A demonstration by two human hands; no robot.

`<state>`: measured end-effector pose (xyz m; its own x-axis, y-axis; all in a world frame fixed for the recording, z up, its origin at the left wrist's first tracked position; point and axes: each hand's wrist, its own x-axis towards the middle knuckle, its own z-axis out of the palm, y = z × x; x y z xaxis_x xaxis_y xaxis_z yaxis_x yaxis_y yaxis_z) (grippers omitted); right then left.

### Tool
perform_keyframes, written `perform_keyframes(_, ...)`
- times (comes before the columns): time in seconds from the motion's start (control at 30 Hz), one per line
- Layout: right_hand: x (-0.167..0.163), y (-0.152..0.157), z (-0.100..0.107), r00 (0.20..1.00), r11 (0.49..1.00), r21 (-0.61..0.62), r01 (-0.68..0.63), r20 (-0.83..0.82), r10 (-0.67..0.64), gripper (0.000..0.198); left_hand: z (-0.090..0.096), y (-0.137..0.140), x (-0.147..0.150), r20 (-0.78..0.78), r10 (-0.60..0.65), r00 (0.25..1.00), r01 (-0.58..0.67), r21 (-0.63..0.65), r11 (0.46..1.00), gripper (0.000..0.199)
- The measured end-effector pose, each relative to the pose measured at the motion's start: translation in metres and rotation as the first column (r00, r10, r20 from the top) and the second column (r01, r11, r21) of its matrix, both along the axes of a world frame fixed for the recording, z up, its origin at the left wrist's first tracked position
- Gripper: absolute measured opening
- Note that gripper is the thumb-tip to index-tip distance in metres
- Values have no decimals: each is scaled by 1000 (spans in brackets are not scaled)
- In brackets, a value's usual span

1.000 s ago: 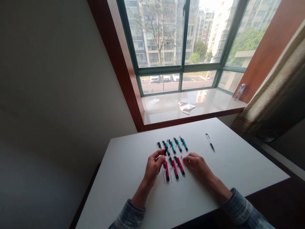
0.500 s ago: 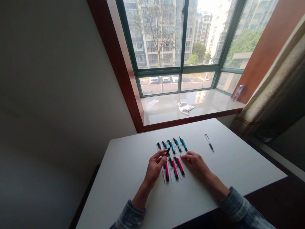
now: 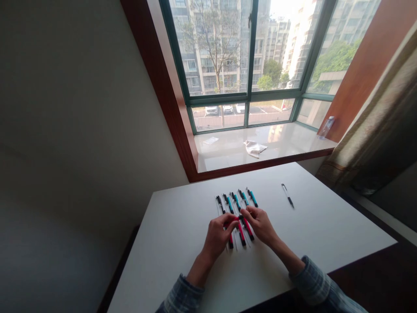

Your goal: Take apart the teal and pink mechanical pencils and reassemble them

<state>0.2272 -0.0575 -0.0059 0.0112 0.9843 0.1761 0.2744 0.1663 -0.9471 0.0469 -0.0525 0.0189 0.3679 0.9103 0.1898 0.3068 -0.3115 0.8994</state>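
My left hand (image 3: 216,232) is closed in a pinch on a pink pen barrel with a black end, held sideways above the rows of pen parts. My right hand (image 3: 260,224) meets it at the black end, thumb and fingertips pressed together; whatever they pinch is too small and hidden to name. Below both hands lie pink pen barrels (image 3: 241,234) with black ends, beside thin pale refills. Just beyond is a row of blue pen barrels (image 3: 253,199) with black parts next to them.
A clear pen with a black grip (image 3: 288,195) lies apart on the right of the white table (image 3: 176,243). On the windowsill are a crumpled cloth (image 3: 255,148), a paper piece (image 3: 211,141) and a plastic bottle (image 3: 326,127). A curtain (image 3: 361,113) hangs at the right.
My right hand has come up and left from the table beside the pink barrels to meet my left hand. The piece in my left hand has turned from pointing up to lying sideways.
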Motion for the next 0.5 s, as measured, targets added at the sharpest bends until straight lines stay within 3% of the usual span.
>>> perform_keyframes(0.13, 4, -2, 2, 1000, 1000, 17, -8, -19, 8, 46, 0, 1, -2, -36, -36, 999, 36, -10, 999, 33)
perform_keyframes(0.3, 10, -3, 16, 980, 990, 50, -132, -143, 138, 29, 0, 1, -3, 72, -62, 995, 71, -136, 988, 43)
perform_keyframes(0.5, 3, -3, 33, 934, 986, 71, -149, -318, 164, 37, -2, 3, -2, 277, -140, 951, 203, -213, 956, 41)
